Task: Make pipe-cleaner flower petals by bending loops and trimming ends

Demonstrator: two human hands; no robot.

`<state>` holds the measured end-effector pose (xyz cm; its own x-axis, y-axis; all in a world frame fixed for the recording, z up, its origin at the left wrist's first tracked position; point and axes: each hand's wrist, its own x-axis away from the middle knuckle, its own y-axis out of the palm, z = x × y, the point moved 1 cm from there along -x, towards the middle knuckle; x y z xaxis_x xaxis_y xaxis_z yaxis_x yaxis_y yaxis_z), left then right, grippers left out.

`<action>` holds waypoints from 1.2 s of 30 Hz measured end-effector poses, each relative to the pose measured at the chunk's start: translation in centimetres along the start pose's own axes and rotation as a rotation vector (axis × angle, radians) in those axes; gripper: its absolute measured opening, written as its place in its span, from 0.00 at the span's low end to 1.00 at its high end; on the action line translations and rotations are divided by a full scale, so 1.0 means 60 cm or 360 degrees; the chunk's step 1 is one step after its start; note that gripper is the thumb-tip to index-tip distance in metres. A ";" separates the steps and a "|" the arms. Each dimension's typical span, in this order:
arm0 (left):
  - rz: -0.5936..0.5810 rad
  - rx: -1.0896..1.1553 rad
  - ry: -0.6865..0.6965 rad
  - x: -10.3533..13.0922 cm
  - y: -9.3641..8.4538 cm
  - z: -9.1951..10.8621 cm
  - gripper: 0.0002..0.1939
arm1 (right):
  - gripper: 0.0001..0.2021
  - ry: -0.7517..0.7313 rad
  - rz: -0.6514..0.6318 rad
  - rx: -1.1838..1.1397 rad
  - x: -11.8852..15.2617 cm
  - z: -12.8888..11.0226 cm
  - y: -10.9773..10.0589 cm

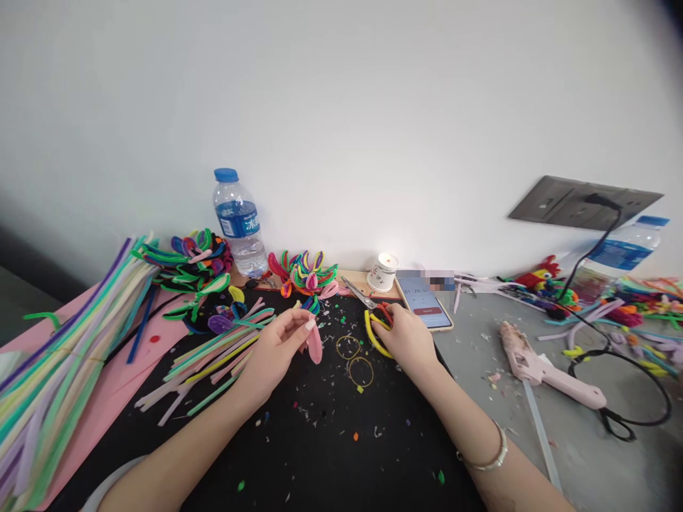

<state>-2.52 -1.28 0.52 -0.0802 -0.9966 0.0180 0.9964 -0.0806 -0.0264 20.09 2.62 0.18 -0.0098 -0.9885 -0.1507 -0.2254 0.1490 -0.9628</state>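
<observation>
L hand (280,341) pinches pink fuzzy loop (316,346), R hand (410,340) curls round scissors (368,302); nearby, part-full btl (237,219) w/ blue label, white cup (382,276), phone (424,302) showing 01:20.

Left hand (280,341) left of the phone (427,306), fingers (302,314) pinched, right hand (410,336) just before it, fingers curled, forearms (208,419) angled inward

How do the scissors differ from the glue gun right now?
The scissors are in the right hand; the glue gun lies untouched. The scissors show yellow and red, while the glue gun is mostly pale pink. The glue gun is corded; the scissors are not. Both are hand tools.
</observation>
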 end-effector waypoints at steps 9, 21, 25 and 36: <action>0.0031 0.0180 -0.0215 0.002 0.006 -0.007 0.14 | 0.07 -0.0581 0.0269 -0.0566 0.015 -0.025 -0.016; -0.0382 -0.0100 -0.0130 0.008 0.020 -0.010 0.12 | 0.15 -0.0807 -0.0206 -0.0954 0.049 -0.067 -0.004; -0.0393 -0.0235 -0.0062 0.010 0.021 -0.006 0.12 | 0.15 -0.0837 -0.0284 -0.0978 0.050 -0.070 -0.004; -0.0373 -0.0280 0.0007 0.016 0.026 -0.010 0.12 | 0.15 -0.0602 -0.0462 -0.1286 0.056 -0.070 0.007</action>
<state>-1.08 -2.36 -0.12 -0.3081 -0.9505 0.0398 0.9306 -0.3098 -0.1951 15.88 -0.75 0.23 0.4385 -0.8895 -0.1287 -0.7790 -0.3047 -0.5480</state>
